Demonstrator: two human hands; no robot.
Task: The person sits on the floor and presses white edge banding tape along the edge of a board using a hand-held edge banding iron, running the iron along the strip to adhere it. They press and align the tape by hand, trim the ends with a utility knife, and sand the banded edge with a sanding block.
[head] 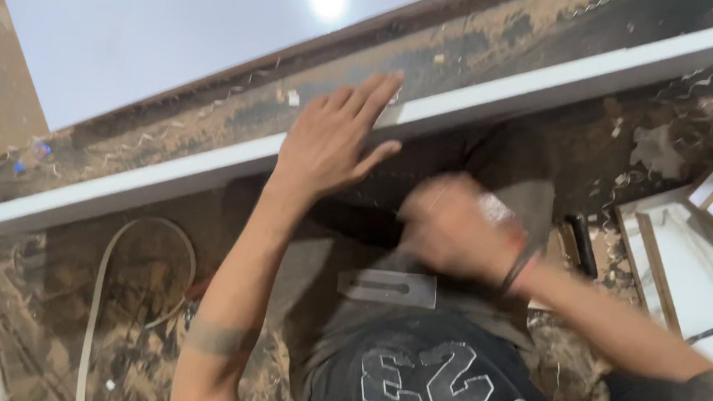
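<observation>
The left hand (327,141) lies open, fingers spread flat against the white board edge (506,93). Below the board, the blurred right hand (451,229) is curled; its grasp cannot be told.

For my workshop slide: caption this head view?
Left hand steadies a white board edge; blurred right hand moves beside it.

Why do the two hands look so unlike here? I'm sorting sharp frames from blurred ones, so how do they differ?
The left hand is sharp and lies flat, fingers spread on the white board edge; the right hand is motion-blurred, curled, and clear of the board. The right wrist wears a dark band; the left wrist is bare. Both are bare hands of one person.
</observation>
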